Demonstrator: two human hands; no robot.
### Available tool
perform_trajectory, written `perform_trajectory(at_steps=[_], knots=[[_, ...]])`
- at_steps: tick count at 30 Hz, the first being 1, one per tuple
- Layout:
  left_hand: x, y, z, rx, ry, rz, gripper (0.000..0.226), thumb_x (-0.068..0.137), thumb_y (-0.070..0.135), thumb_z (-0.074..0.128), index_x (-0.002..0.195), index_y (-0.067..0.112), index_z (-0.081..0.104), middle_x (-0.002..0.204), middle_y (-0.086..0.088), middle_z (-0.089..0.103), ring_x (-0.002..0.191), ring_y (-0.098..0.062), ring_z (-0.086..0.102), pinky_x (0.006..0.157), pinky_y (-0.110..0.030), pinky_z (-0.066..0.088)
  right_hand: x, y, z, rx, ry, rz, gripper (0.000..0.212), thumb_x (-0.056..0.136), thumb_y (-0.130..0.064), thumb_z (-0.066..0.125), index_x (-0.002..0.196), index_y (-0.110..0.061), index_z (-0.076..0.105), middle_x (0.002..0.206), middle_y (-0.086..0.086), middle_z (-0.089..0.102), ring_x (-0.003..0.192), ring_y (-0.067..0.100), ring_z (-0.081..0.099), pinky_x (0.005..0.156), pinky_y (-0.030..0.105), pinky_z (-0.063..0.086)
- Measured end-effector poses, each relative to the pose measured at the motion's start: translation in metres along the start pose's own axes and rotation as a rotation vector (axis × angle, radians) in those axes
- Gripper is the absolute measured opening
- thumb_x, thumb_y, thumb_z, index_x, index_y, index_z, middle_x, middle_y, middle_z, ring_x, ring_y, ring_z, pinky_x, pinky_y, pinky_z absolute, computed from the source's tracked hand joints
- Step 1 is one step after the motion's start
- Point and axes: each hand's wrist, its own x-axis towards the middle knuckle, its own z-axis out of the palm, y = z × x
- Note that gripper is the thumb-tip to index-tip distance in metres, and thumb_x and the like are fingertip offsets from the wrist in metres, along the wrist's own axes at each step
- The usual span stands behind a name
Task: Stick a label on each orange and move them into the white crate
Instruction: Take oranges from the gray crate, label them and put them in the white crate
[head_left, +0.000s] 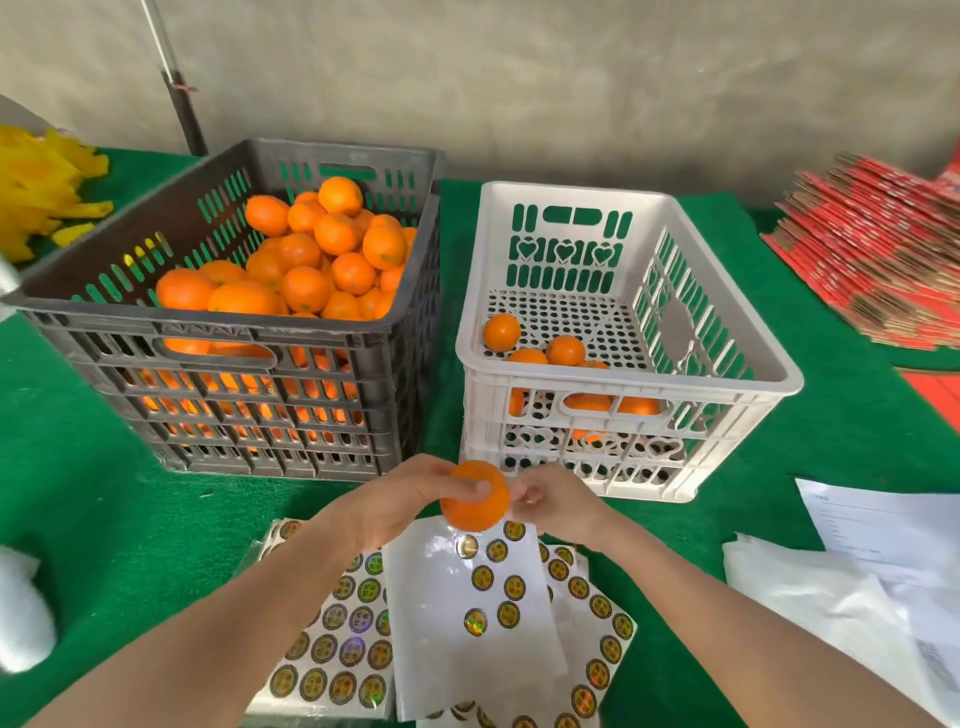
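My left hand (410, 496) grips an orange (480, 512) above the sticker sheets, thumb on its front. My right hand (553, 501) sits just right of the orange with fingertips pinched together at its side; whether a label is between them I cannot tell. Sheets of round gold labels (483, 597) lie on the green table beneath both hands. The white crate (727, 332) stands behind on the right with several oranges (565, 349) in its near part. The dark grey crate (291, 332) on the left is heaped with oranges (311, 254).
Green felt covers the table (104, 519). Yellow bags (36, 192) lie far left, a stack of red cartons (878, 249) far right. White papers and plastic bags (852, 571) lie at right, a white object (21, 613) at the left edge.
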Motion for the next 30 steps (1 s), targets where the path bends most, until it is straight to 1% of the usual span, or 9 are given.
perform_trajectory(at_steps=[4, 6, 8, 11, 14, 19, 25, 28, 30], knots=[[0.003, 0.003, 0.002, 0.07, -0.097, -0.005, 0.059, 0.047, 0.049, 0.076, 0.091, 0.01, 0.07, 0.085, -0.004, 0.069, 0.088, -0.019, 0.063, 0.08, -0.028, 0.047, -0.017, -0.017, -0.005, 0.255, 0.078, -0.016, 0.018, 0.084, -0.01, 0.069, 0.075, -0.025, 0.064, 0.076, -0.008, 0.065, 0.068, 0.001, 0.06, 0.064, 0.016, 0.047], [0.003, 0.004, 0.0, 0.034, -0.103, 0.009, 0.075, 0.042, 0.052, 0.083, 0.098, 0.004, 0.068, 0.09, -0.009, 0.069, 0.089, -0.021, 0.063, 0.079, -0.028, 0.05, -0.029, -0.019, -0.005, 0.371, 0.137, 0.013, 0.017, 0.086, -0.008, 0.067, 0.084, -0.024, 0.061, 0.078, 0.002, 0.067, 0.068, 0.006, 0.063, 0.06, 0.019, 0.05], [0.003, 0.003, -0.004, -0.013, -0.113, 0.018, 0.097, 0.032, 0.061, 0.087, 0.103, -0.001, 0.066, 0.093, -0.012, 0.069, 0.089, -0.021, 0.064, 0.081, -0.028, 0.051, -0.041, -0.02, -0.004, 0.386, 0.189, 0.026, 0.018, 0.085, -0.007, 0.067, 0.085, -0.024, 0.062, 0.08, 0.017, 0.064, 0.069, 0.017, 0.062, 0.064, 0.028, 0.055], [0.001, 0.002, -0.008, -0.087, -0.147, 0.011, 0.097, 0.026, 0.063, 0.088, 0.098, 0.001, 0.067, 0.09, -0.01, 0.07, 0.085, -0.02, 0.065, 0.078, -0.027, 0.052, -0.052, -0.023, 0.003, 0.331, 0.224, 0.004, 0.022, 0.081, -0.005, 0.071, 0.083, -0.026, 0.068, 0.075, 0.012, 0.057, 0.067, 0.016, 0.055, 0.07, 0.03, 0.053], [-0.003, 0.003, -0.007, -0.086, -0.156, 0.0, 0.105, 0.024, 0.064, 0.088, 0.105, 0.001, 0.065, 0.101, -0.013, 0.068, 0.095, -0.025, 0.062, 0.088, -0.033, 0.05, -0.056, -0.028, 0.009, 0.345, 0.266, 0.012, 0.021, 0.079, -0.006, 0.073, 0.078, -0.026, 0.072, 0.077, 0.012, 0.066, 0.063, 0.012, 0.053, 0.064, 0.025, 0.051], [-0.003, 0.003, -0.007, -0.052, -0.132, -0.022, 0.102, 0.023, 0.064, 0.087, 0.106, 0.008, 0.066, 0.101, -0.009, 0.07, 0.096, -0.023, 0.064, 0.082, -0.029, 0.052, -0.057, -0.03, 0.015, 0.389, 0.341, 0.029, 0.023, 0.08, -0.005, 0.073, 0.07, -0.026, 0.071, 0.081, 0.0, 0.073, 0.072, 0.022, 0.063, 0.071, 0.029, 0.055], [-0.001, -0.006, -0.003, 0.183, -0.066, -0.091, 0.072, 0.045, 0.059, 0.071, 0.101, 0.014, 0.063, 0.1, -0.007, 0.066, 0.098, -0.023, 0.06, 0.092, -0.033, 0.046, -0.055, -0.024, 0.015, 0.533, 0.421, 0.19, 0.019, 0.084, -0.007, 0.067, 0.072, -0.02, 0.071, 0.091, -0.014, 0.068, 0.085, -0.003, 0.061, 0.069, 0.009, 0.043], [-0.001, -0.011, -0.005, 0.081, 0.018, -0.087, 0.091, 0.043, 0.059, 0.071, 0.121, 0.014, 0.057, 0.121, -0.01, 0.061, 0.114, -0.026, 0.055, 0.107, -0.042, 0.037, -0.056, -0.024, 0.011, 0.556, 0.421, 0.205, 0.015, 0.089, -0.009, 0.063, 0.078, -0.018, 0.069, 0.091, -0.006, 0.069, 0.094, 0.011, 0.062, 0.075, 0.016, 0.044], [-0.002, -0.01, -0.009, -0.006, 0.032, -0.01, 0.083, 0.049, 0.047, 0.077, 0.123, 0.018, 0.057, 0.123, -0.009, 0.061, 0.114, -0.026, 0.057, 0.102, -0.039, 0.043, -0.06, -0.029, 0.008, 0.546, 0.412, 0.181, 0.016, 0.09, -0.01, 0.062, 0.078, -0.019, 0.068, 0.089, -0.002, 0.07, 0.093, 0.016, 0.063, 0.08, 0.022, 0.047]])
